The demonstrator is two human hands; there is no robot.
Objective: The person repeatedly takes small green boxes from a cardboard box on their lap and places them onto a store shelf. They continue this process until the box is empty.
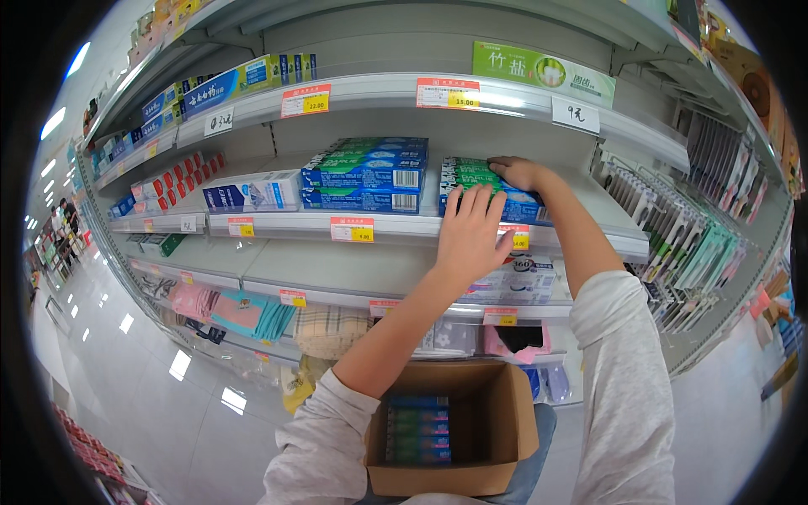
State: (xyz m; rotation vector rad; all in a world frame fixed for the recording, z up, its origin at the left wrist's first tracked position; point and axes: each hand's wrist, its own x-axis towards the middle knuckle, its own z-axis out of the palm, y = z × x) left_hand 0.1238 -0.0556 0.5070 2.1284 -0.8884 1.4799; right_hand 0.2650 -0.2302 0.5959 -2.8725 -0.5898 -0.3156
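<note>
White metal store shelf (370,220): both hands, left (469,237) and right (515,172), press flat on stacked green-blue toothpaste cartons (471,178); uneven pushing could topple them

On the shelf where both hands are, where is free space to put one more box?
Bare shelf lies right of the right hand, before the hanging toothbrushes. Left of the left hand, toothpaste stacks crowd together.

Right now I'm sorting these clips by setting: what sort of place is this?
Most likely a shop aisle, a supermarket or drugstore: tiered shelves with price tags on their edges, stacked toothpaste boxes, and both hands at a stack above an open carton.
</note>
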